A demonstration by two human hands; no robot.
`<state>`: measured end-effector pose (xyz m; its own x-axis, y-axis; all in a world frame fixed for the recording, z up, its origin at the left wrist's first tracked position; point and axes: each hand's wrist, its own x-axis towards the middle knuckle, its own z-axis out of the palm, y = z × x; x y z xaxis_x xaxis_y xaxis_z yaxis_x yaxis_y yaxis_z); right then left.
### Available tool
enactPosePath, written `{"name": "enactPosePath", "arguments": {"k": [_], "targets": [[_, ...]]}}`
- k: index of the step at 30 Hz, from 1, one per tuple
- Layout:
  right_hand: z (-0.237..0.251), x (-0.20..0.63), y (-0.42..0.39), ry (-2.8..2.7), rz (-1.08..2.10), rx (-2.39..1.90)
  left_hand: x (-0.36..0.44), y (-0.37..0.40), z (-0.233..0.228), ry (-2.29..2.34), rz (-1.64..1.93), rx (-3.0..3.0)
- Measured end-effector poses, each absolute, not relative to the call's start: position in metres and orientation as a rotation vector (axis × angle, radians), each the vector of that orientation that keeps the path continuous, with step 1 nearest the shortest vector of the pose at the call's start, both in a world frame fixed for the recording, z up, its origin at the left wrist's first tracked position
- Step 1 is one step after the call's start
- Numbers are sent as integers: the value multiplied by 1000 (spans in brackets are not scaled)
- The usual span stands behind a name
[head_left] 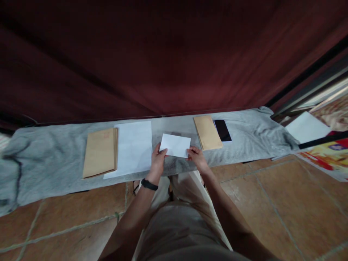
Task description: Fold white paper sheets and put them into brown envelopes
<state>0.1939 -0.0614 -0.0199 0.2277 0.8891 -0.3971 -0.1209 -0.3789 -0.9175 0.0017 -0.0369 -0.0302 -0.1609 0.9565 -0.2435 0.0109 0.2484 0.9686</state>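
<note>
A folded white paper [175,145] is held just above the grey cloth [54,159], straight in front of me. My left hand [157,159] pinches its lower left corner, and my right hand [196,156] grips its lower right corner. A black band sits on my left wrist. To the left lie a stack of white sheets [133,148] and a pile of brown envelopes [101,152]. To the right lie another brown envelope pile [207,132] and a black phone [222,130].
The grey cloth runs across a tiled floor [272,203], in front of a dark red curtain [163,58]. A white sheet [307,127] and colourful printed material [330,156] lie at the far right. My legs are below the hands.
</note>
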Motion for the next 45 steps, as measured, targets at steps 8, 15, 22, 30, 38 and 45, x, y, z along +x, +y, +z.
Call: {"name": "enactPosePath", "arguments": {"k": [8,15,22,30,38,45], "targets": [[-25,204,-47,-910,1147,-1649,-2,-38,-28,1496,1020,961],[-25,215,-21,-1100,954,-1731,-4,-35,-25,1536,926,991],[-22,213,-10,-1375,668,-1949,-2,-25,-25,1661,827,1091],[-40,191,-38,-1898,190,-1774,0,-17,-20,1759,669,1244],[-56,189,-57,-2034,73,-1830,-1,-16,-14,1792,548,1267],[-62,201,-67,-2038,-11,-1832,0,-13,-19,1807,514,1221]]}}
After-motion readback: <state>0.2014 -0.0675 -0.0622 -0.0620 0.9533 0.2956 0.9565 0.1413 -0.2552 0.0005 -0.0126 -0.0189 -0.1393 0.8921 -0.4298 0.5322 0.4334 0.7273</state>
